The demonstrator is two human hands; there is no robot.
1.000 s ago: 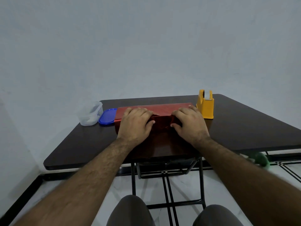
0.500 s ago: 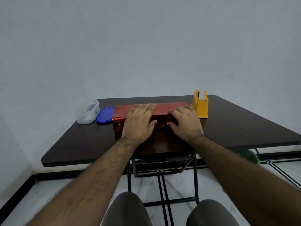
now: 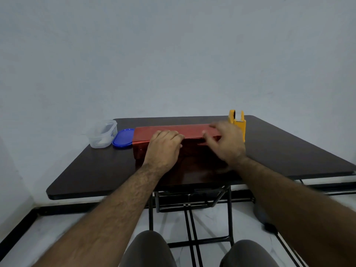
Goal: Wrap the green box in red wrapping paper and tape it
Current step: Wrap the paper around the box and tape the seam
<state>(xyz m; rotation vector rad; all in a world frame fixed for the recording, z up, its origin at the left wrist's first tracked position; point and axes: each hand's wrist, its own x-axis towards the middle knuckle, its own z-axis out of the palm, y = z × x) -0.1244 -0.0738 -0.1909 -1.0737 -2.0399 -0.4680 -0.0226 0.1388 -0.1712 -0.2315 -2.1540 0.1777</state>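
Nearest to us are our knees and the two forearms that reach forward over the dark table (image 3: 81, 170). Our left hand (image 3: 163, 147) lies on the near upper edge of the box, fingers bent over the red wrapping paper (image 3: 167, 130) and pressing it down. Our right hand (image 3: 225, 143) is blurred; its fingers look loosely spread over the right part of the paper, but whether they pinch a flap we cannot tell. The green box itself is not visible, it is fully under the paper in the middle of the table.

We judge that the step is to hold the seam closed and fetch tape. To do it well, the left hand should press firmly so the overlap does not spring open, while the right goes to the yellow tape dispenser (image 3: 238, 125), which stands just behind it. Farther left are a blue lid (image 3: 123, 138) and a clear plastic container (image 3: 102, 135), then the plain wall.
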